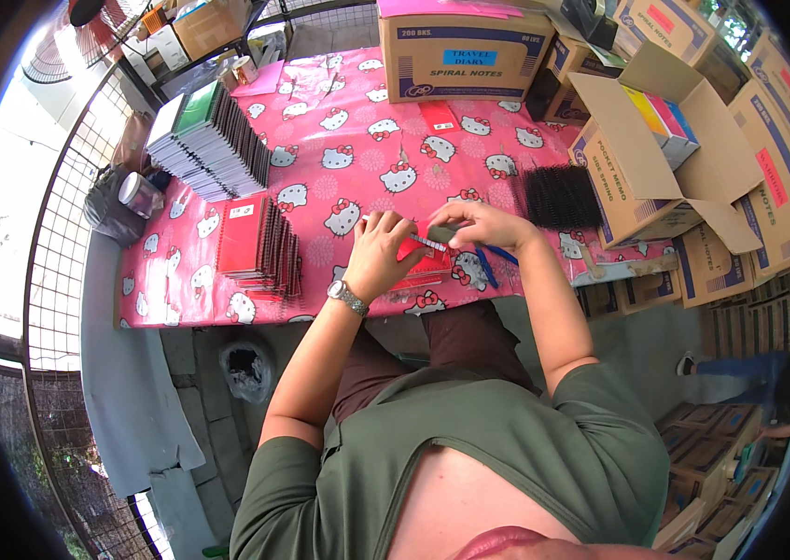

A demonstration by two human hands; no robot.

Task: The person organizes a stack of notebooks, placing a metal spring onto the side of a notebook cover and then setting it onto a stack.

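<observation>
In front of me at the table's near edge is a small red notebook (427, 268), with a pale, segmented strip along its upper edge. My left hand (382, 250), a watch on its wrist, grips the notebook's left side with bent fingers. On the other side, my right hand (488, 226) is closed in a pinch at that strip's right end; what the fingertips hold is too small to make out. Blue-handled pliers (488, 268) lie just below my right hand. Farther right sits a bundle of black spiral coils (560, 198).
Left of my hands stand a stack of red spiral notebooks (244, 245) and a taller stack of green-topped ones (213, 145). A closed carton (463, 61) is at the back, an open carton (633, 173) at the right. Another person (759, 373) is at the far right.
</observation>
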